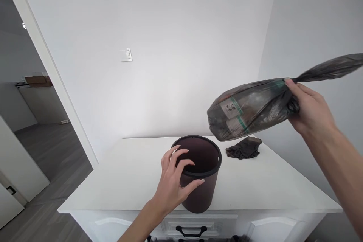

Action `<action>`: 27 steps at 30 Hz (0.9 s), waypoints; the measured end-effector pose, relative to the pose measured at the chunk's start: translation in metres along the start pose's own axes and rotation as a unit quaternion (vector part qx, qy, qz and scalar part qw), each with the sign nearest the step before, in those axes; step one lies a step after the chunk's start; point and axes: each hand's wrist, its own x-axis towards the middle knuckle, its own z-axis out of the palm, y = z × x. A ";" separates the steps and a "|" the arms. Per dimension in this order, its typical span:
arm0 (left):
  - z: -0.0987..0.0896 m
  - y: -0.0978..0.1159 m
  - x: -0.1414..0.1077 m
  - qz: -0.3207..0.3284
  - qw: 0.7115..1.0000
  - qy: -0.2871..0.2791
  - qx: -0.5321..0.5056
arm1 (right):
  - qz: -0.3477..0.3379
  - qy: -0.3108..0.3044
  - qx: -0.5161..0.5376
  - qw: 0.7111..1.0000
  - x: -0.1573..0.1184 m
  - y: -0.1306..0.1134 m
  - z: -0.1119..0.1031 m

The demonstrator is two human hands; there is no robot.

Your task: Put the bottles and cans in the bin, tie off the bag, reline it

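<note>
My right hand (309, 109) is closed around the gathered neck of a dark, see-through garbage bag (246, 109), lifted above the cabinet. The bag is full, and items with white and green labels show through it; its twisted top trails off to the right. Below it stands a dark brown trash can (200, 193) with a black rim, upright near the cabinet's front edge. At the can's left rim is my left hand (176, 177), fingers apart and curved over the opening, thumb in front; whether it touches the rim I cannot tell. The can's bottom inside is hidden.
A crumpled black plastic bag (245, 148) lies right of the can on the white cabinet top (127, 181). Black drawer handles (191, 231) show on the front. Walls stand behind and to the right, with a light switch (126, 55). A doorway opens at left.
</note>
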 end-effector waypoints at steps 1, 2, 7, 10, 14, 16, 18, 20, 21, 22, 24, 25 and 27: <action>0.001 0.000 0.002 0.025 1.000 -0.010 0.012 | 0.027 0.015 0.019 0.999 -0.002 0.010 -0.010; 0.002 0.000 0.003 0.049 0.999 -0.011 0.019 | 0.051 0.029 0.026 0.998 -0.005 0.020 -0.020; 0.012 0.001 0.008 0.106 0.994 0.022 0.007 | 0.087 0.048 -0.185 0.978 -0.035 0.080 -0.050; 0.015 0.001 0.009 0.109 0.994 0.031 0.005 | 0.016 0.018 -0.320 0.947 -0.051 0.123 -0.063; 0.015 0.001 0.010 0.110 0.993 0.030 0.015 | -0.067 -0.029 -0.433 0.899 -0.074 0.173 -0.075; 0.016 0.002 0.010 0.104 0.994 0.030 0.016 | -0.084 -0.054 -0.461 0.882 -0.089 0.190 -0.077; 0.016 0.002 0.009 0.093 0.995 0.030 0.013 | -0.091 -0.085 -0.477 0.870 -0.103 0.201 -0.076; 0.017 0.002 0.008 0.083 0.996 0.025 0.011 | -0.090 -0.113 -0.480 0.865 -0.117 0.206 -0.070; 0.017 0.002 0.008 0.078 0.997 0.022 0.013 | -0.088 -0.127 -0.478 0.865 -0.124 0.208 -0.065; 0.017 0.002 0.007 0.075 0.997 0.019 0.015 | -0.087 -0.143 -0.475 0.864 -0.130 0.210 -0.060; 0.018 0.001 0.006 0.070 0.997 0.017 0.022 | -0.083 -0.181 -0.473 0.859 -0.141 0.214 -0.046; 0.018 0.001 0.005 0.067 0.997 0.019 0.025 | -0.081 -0.203 -0.473 0.853 -0.147 0.217 -0.038; 0.017 0.000 0.004 0.063 0.997 0.025 0.029 | -0.073 -0.249 -0.477 0.840 -0.158 0.224 -0.023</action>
